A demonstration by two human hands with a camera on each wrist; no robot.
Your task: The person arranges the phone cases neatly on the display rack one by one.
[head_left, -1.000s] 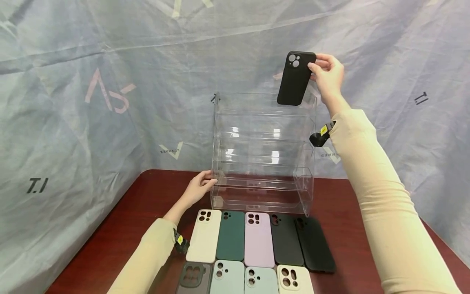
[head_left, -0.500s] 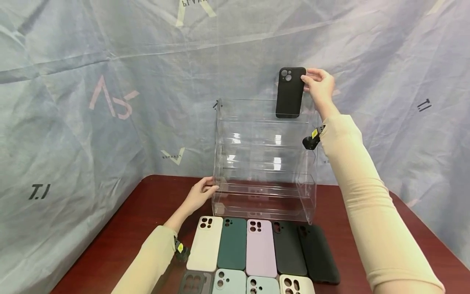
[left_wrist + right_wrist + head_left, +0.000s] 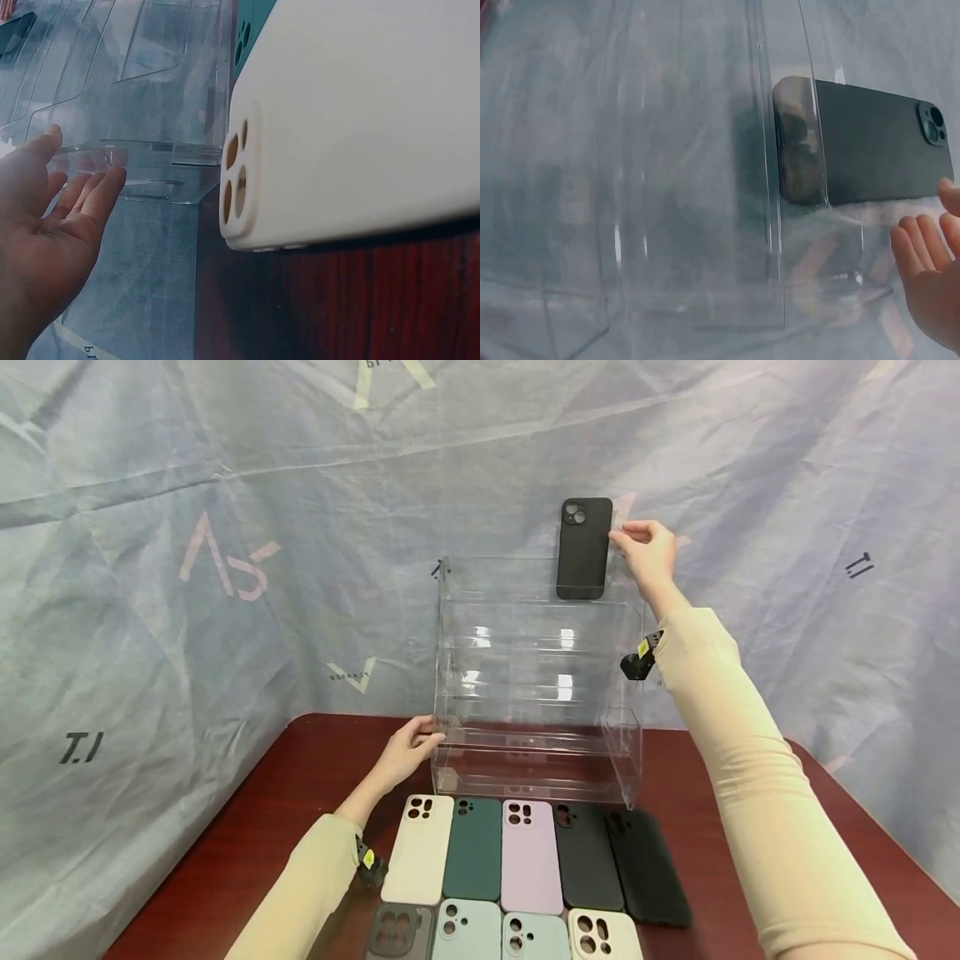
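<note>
A tiered clear acrylic display rack (image 3: 525, 672) stands on the table. A black phone case (image 3: 583, 547) stands upright at the right of its top tier; in the right wrist view, the tier's clear lip crosses the case's lower end (image 3: 799, 142). My right hand (image 3: 651, 556) is beside the case, thumb tip right at its right edge. In the right wrist view this hand's fingers (image 3: 922, 244) are spread off the case. My left hand (image 3: 405, 752) holds the rack's lower left side panel, thumb and fingers on either side of it (image 3: 64, 217).
Phone cases lie in rows before the rack: cream (image 3: 418, 852), green (image 3: 474, 852), lilac (image 3: 531, 860), dark grey (image 3: 588, 860) and black (image 3: 651, 872), with several more at the bottom edge. A grey printed cloth (image 3: 360, 510) hangs behind the red-brown table (image 3: 247, 827).
The right hand has lowered the black case from above the rack into the top tier, moving left. Its fingers have come off the case. The left hand keeps its place on the rack.
</note>
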